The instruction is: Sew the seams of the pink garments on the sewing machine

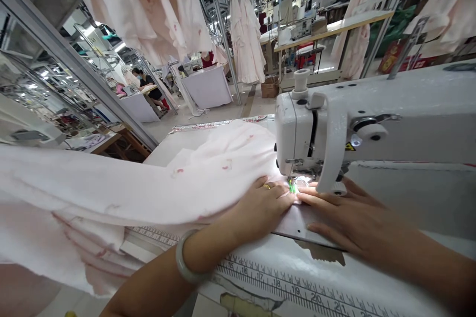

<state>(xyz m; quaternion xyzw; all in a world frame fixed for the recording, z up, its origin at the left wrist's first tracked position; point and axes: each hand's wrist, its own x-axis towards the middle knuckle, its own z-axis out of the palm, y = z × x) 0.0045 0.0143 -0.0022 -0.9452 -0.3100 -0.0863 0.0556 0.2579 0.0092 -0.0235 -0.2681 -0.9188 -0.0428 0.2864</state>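
l hand point(260, 208) flat on pale pink fabric point(159, 183), pressing, not gripping; cloth runs out to 9 o'clock. r hand point(345, 218) flat at cloth edge, just beside l, hands apart. presser ft point(292, 181) of white sewing machine point(316, 133) at 12 o'clock; ruler strip point(282, 282) at 6 o'clock.

Large sewing hall, bright and even light. Left side: a glass panel point(33, 84) in an aluminium frame point(70, 54), reflecting the room. Far centre: white-draped tables point(206, 88) on a pale floor point(241, 106), with a cardboard box point(269, 90) beside a metal post point(223, 34). Far right: a wooden tabletop point(330, 29) on metal legs. Overhead: strip lights point(119, 45).
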